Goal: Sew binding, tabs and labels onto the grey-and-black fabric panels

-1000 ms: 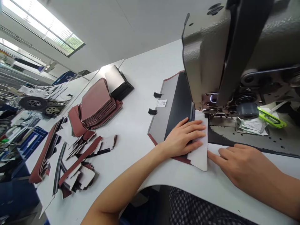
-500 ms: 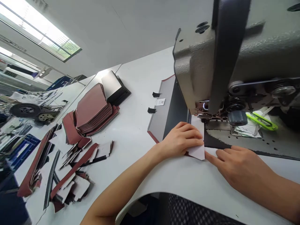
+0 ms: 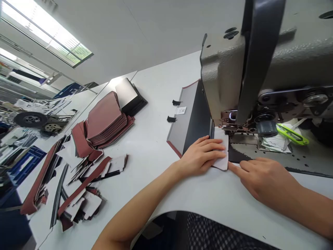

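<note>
Nearer the presser foot (image 3: 230, 124), white panel (image 3: 221, 149) runs lengthwise toward it; left hand (image 3: 200, 156) spread atop, right hand (image 3: 262, 180) spread beside.

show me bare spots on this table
Free: the white tabletop between the maroon stack and the grey panel, and the strip in front of both hands. Crowded: the maroon offcuts at left, and beside the sewing machine, where the left hand and right hand press a white piece.
</note>
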Motion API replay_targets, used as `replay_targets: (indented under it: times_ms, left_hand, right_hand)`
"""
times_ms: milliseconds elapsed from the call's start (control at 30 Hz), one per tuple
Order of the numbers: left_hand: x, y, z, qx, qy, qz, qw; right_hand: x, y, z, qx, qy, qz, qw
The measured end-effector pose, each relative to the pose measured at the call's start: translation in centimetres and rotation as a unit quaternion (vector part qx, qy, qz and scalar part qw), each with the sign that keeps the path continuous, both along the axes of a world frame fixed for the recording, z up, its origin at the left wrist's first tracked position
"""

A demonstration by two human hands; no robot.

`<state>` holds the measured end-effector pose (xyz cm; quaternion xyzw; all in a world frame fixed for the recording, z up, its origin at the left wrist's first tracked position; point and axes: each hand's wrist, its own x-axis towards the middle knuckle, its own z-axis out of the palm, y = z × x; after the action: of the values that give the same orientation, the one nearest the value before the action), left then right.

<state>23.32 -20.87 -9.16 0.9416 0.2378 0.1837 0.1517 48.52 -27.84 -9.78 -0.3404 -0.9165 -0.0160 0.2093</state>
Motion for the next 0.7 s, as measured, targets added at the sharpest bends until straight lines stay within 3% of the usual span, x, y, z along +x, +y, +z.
replay_targets:
  times_ms: [333, 500, 700]
  left_hand:
    - [0.9, 3.8, 0.0, -0.012, -0.016, -0.027, 0.999]
    - [0.8, 3.8, -0.1, 0.009, -0.048, -0.081, 0.996]
    - [0.8, 3.3, -0.2, 0.024, -0.090, -0.087, 0.992]
  right_hand:
    - [0.5, 1.9, -0.1, 0.048, -0.012, -0.051, 0.997]
    - [1.2, 2.3, 0.2, -0.016, 0.055, -0.075, 0.996]
    - [1.4, 2.4, 0.0, -0.018, 0.051, -0.101, 0.993]
